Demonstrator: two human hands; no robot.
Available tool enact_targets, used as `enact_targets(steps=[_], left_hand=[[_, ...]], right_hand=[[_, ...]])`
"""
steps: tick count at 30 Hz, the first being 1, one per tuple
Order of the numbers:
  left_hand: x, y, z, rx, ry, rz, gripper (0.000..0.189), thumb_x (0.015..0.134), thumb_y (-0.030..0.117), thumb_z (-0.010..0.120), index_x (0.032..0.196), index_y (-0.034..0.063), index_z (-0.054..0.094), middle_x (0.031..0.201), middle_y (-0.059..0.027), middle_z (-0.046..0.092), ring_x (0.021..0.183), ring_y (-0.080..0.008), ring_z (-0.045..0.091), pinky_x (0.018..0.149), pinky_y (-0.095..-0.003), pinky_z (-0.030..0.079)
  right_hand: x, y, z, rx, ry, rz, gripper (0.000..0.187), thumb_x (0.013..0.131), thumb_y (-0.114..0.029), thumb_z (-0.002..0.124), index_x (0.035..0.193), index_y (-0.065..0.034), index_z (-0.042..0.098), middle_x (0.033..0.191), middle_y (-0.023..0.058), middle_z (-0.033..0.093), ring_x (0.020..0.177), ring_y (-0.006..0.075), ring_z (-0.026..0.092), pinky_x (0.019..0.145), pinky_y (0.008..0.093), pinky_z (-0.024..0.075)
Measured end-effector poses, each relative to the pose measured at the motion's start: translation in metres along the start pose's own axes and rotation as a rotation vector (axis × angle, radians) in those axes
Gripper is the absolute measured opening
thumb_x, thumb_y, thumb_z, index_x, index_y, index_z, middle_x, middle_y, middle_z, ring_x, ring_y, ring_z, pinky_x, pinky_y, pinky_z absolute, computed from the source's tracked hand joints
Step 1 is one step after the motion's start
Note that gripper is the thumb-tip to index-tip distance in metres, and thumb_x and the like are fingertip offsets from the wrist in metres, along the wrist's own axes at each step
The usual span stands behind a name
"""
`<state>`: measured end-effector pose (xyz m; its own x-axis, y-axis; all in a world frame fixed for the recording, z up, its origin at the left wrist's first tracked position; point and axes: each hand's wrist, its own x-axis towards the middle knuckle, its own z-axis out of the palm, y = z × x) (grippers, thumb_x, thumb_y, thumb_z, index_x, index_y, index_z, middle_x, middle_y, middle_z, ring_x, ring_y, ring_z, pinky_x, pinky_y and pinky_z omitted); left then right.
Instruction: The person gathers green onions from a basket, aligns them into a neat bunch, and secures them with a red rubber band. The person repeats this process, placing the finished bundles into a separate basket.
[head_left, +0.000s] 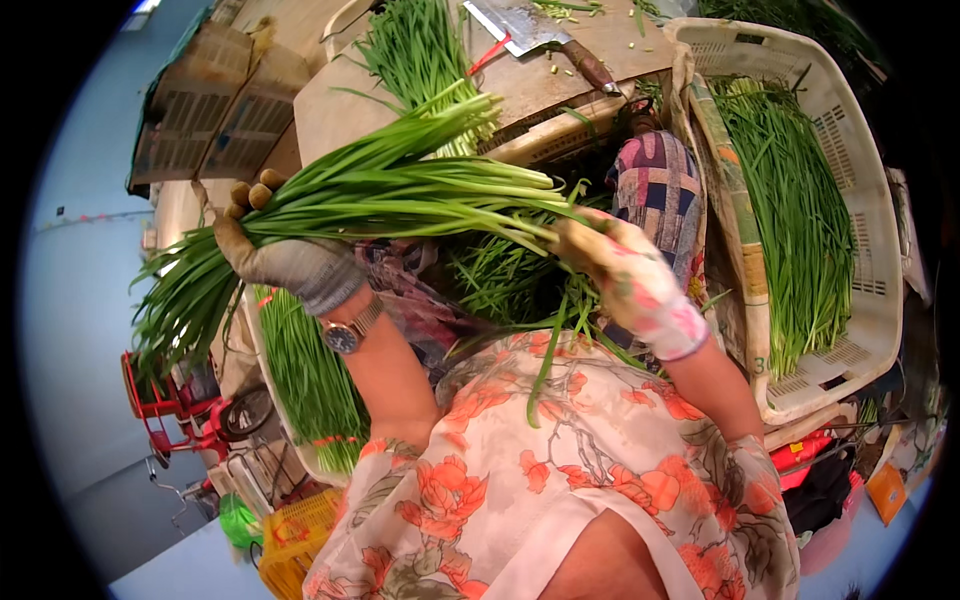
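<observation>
A loose bunch of garlic chives (405, 195) lies across my left hand (277, 240), whose gloved fingers curl around its leafy part. My right hand (630, 270), in a patterned glove and slightly blurred, is at the pale stem ends, its fingertips against a few stems. Behind the bunch, more chives (420, 60) lie on a wooden board (337, 112). A cleaver (532, 34) with a wooden handle rests on that board beside a red tie (489, 54). Loose green leaves (517, 277) are heaped between the legs, below the bunch.
At the right stands a white plastic crate (874, 225) with chives (787, 217) in it. Tied chives (307, 367) fill another crate at the left, below my left forearm. A yellow basket (296, 540) and a red wheeled item (210, 420) are at the lower left.
</observation>
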<state>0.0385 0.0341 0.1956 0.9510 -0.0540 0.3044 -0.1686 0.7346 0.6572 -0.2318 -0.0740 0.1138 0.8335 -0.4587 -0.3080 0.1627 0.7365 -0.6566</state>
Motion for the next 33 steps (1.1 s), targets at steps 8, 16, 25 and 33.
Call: enact_targets(steps=[8, 16, 25, 33], left_hand=[[0.033, -0.003, -0.040, 0.018, 0.209, -0.054, 0.018, 0.087, 0.024, 0.053, 0.083, 0.0066, 0.057, 0.072, -0.0053, 0.060, 0.066, -0.0215, 0.060, 0.066, -0.0351, 0.055], [0.017, -0.007, -0.026, -0.016, 0.225, -0.196, 0.021, 0.087, 0.026, 0.054, 0.080, 0.0069, 0.059, 0.071, -0.0052, 0.061, 0.069, -0.0244, 0.061, 0.067, -0.0361, 0.055], [0.030, -0.003, -0.045, -0.036, 0.187, -0.154, 0.023, 0.087, 0.027, 0.054, 0.081, 0.0064, 0.061, 0.071, -0.0054, 0.062, 0.068, -0.0238, 0.061, 0.066, -0.0346, 0.055], [0.019, -0.010, -0.040, -0.079, 0.196, -0.257, 0.020, 0.084, 0.022, 0.052, 0.081, 0.0043, 0.060, 0.072, -0.0068, 0.062, 0.076, -0.0295, 0.060, 0.073, -0.0437, 0.053]], right_hand=[[-0.053, -0.030, -0.037, -0.467, -0.461, 0.002, 0.035, 0.083, -0.026, 0.064, 0.107, -0.0007, 0.059, 0.114, 0.0244, 0.057, 0.113, 0.0385, 0.054, 0.097, 0.0449, 0.0424], [-0.001, -0.018, 0.002, -1.090, 0.236, -0.366, 0.070, 0.075, -0.027, 0.076, 0.130, 0.0019, 0.043, 0.127, 0.0208, 0.052, 0.118, 0.0323, 0.053, 0.100, 0.0395, 0.0419], [-0.017, -0.008, -0.024, -0.798, -0.428, 0.056, 0.026, 0.088, -0.023, 0.058, 0.091, 0.0008, 0.066, 0.072, 0.0072, 0.065, 0.063, 0.0107, 0.060, 0.060, 0.0253, 0.0477], [0.008, -0.018, -0.012, -0.534, 0.135, -0.445, 0.052, 0.079, -0.011, 0.070, 0.126, -0.0015, 0.050, 0.117, 0.0109, 0.058, 0.109, 0.0210, 0.057, 0.094, 0.0325, 0.0454]])
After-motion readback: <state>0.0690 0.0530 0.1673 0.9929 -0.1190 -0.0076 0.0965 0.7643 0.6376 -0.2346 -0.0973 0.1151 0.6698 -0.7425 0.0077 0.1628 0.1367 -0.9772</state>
